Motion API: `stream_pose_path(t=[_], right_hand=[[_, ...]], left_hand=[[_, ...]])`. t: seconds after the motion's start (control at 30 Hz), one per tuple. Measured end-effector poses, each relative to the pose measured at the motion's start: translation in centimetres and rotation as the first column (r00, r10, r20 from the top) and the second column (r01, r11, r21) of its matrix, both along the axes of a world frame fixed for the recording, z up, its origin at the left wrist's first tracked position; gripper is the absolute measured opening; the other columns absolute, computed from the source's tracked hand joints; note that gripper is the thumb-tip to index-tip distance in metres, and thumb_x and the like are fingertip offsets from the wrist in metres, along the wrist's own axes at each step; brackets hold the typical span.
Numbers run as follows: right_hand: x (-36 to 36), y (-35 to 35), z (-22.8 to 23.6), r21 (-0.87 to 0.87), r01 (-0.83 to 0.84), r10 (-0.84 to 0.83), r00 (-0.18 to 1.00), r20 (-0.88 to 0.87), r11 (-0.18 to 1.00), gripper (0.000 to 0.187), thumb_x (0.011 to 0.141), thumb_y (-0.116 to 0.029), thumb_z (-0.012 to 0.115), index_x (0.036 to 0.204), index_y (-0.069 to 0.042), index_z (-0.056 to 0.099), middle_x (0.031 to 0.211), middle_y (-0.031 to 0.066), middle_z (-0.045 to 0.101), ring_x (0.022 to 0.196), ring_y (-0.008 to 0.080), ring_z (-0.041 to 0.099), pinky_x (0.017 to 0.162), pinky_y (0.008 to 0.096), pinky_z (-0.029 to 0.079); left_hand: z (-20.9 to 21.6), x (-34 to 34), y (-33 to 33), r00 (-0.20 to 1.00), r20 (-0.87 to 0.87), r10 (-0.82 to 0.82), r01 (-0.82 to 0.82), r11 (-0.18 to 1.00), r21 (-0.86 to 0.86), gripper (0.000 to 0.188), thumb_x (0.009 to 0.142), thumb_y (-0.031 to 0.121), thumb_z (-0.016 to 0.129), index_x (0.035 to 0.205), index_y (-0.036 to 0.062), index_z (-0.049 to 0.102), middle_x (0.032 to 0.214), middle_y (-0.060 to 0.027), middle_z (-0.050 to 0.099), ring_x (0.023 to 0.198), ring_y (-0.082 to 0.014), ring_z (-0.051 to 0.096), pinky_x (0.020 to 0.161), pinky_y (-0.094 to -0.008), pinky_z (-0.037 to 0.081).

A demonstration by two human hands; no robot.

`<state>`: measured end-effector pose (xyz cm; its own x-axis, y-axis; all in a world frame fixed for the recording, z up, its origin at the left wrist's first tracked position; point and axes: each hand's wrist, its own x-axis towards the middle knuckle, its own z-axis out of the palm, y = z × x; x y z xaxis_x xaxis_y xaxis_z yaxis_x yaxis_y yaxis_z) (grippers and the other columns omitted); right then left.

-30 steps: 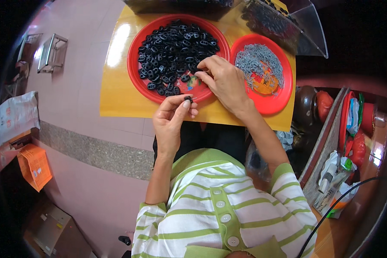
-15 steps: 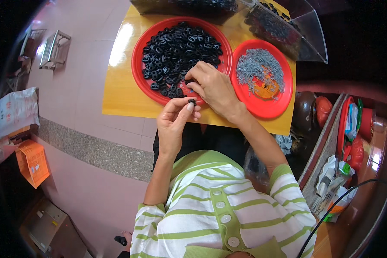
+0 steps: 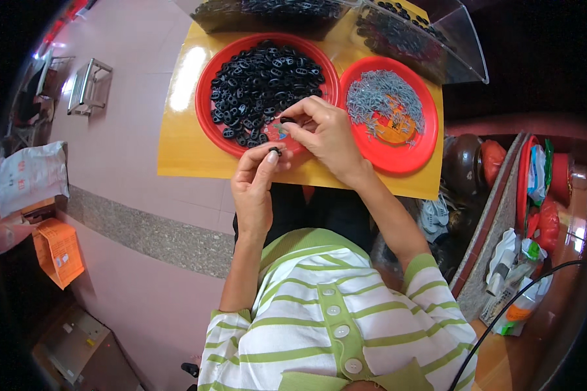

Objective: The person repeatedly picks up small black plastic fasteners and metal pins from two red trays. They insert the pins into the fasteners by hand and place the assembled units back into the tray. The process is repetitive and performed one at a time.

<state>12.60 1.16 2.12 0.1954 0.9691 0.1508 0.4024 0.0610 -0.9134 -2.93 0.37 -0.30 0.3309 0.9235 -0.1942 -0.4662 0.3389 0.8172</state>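
My left hand pinches a small black plastic piece between thumb and forefinger, just off the near rim of a red basin. To its right, my right hand is over the basin's near right part, its thumb and forefinger closed on another black piece. Heaped in the basin are many oval black pieces with two holes each. A red plate on the right bears a pile of small grey pins or screws, too fine to tell which, over an orange patch.
Both dishes stand on a yellow tabletop. Clear bins with black pieces line its far edge. At right are a dark jar and bagged goods; a black cable hangs nearby. A metal stool and a white sack are at left.
The view has shifted slightly. My right hand has lifted a black piece from near the heap's edge, so it shows between the fingertips. My left hand still pinches its piece.
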Motion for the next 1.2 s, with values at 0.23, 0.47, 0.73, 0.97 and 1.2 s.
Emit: stream_pose_path(t=[0.23, 0.47, 0.73, 0.97, 1.2], right_hand=[[0.3, -2.9, 1.0, 0.255, 0.060, -0.091, 0.990, 0.111, 0.965, 0.013, 0.078, 0.001, 0.063, 0.091, 0.001, 0.064, 0.088, 0.0122, 0.060, 0.081, 0.0226, 0.063, 0.067, 0.0304, 0.051], [1.5, -3.9, 0.5, 0.219, 0.068, -0.083, 0.995, 0.058, 0.973, 0.011, 0.080, -0.005, 0.064, 0.088, 0.001, 0.063, 0.085, 0.0130, 0.059, 0.083, 0.0248, 0.061, 0.072, 0.0334, 0.049], [2.0, -3.8, 0.6, 0.103, 0.039, -0.029, 0.994, -0.101, 0.994, 0.011, 0.083, -0.004, 0.062, 0.093, 0.000, 0.065, 0.088, 0.0076, 0.061, 0.077, 0.0148, 0.061, 0.066, 0.0263, 0.049], [2.0, -4.5, 1.2, 0.153, 0.055, -0.069, 0.994, 0.089, 0.987, 0.013, 0.080, -0.006, 0.063, 0.092, 0.000, 0.063, 0.085, 0.0126, 0.058, 0.080, 0.0262, 0.060, 0.069, 0.0331, 0.048], [1.6, -5.2, 1.2, 0.035, 0.102, -0.085, 0.937, -0.338, 0.994, 0.012, 0.086, -0.004, 0.061, 0.098, 0.000, 0.062, 0.093, 0.0036, 0.063, 0.079, 0.0073, 0.059, 0.064, 0.0215, 0.049]], left_hand=[[1.4, 1.7, -0.4, 0.993, 0.111, -0.024, 0.027, 0.999, -0.022, 0.016, 0.092, 0.007, 0.052, 0.105, -0.0030, 0.055, 0.115, -0.0156, 0.059, 0.106, -0.0210, 0.059, 0.094, -0.0335, 0.049], [1.0, 2.8, -1.1, 0.996, 0.082, -0.044, 0.045, 0.999, -0.005, 0.017, 0.093, 0.006, 0.051, 0.106, -0.0032, 0.054, 0.111, -0.0152, 0.060, 0.106, -0.0239, 0.059, 0.095, -0.0347, 0.048], [0.9, 3.1, -1.1, 0.996, 0.077, -0.047, 0.043, 0.998, 0.051, 0.015, 0.093, 0.005, 0.051, 0.105, -0.0026, 0.055, 0.106, -0.0133, 0.061, 0.101, -0.0235, 0.062, 0.092, -0.0352, 0.050], [1.3, 3.2, -1.0, 0.989, 0.133, -0.065, 0.064, 0.998, 0.012, 0.013, 0.093, 0.006, 0.051, 0.103, -0.0018, 0.055, 0.104, -0.0127, 0.062, 0.098, -0.0202, 0.063, 0.092, -0.0350, 0.051], [2.2, 3.2, -0.9, 0.991, 0.126, -0.054, 0.060, 0.997, -0.044, 0.013, 0.093, 0.008, 0.052, 0.102, -0.0005, 0.055, 0.101, -0.0128, 0.064, 0.093, -0.0194, 0.064, 0.087, -0.0323, 0.052]])
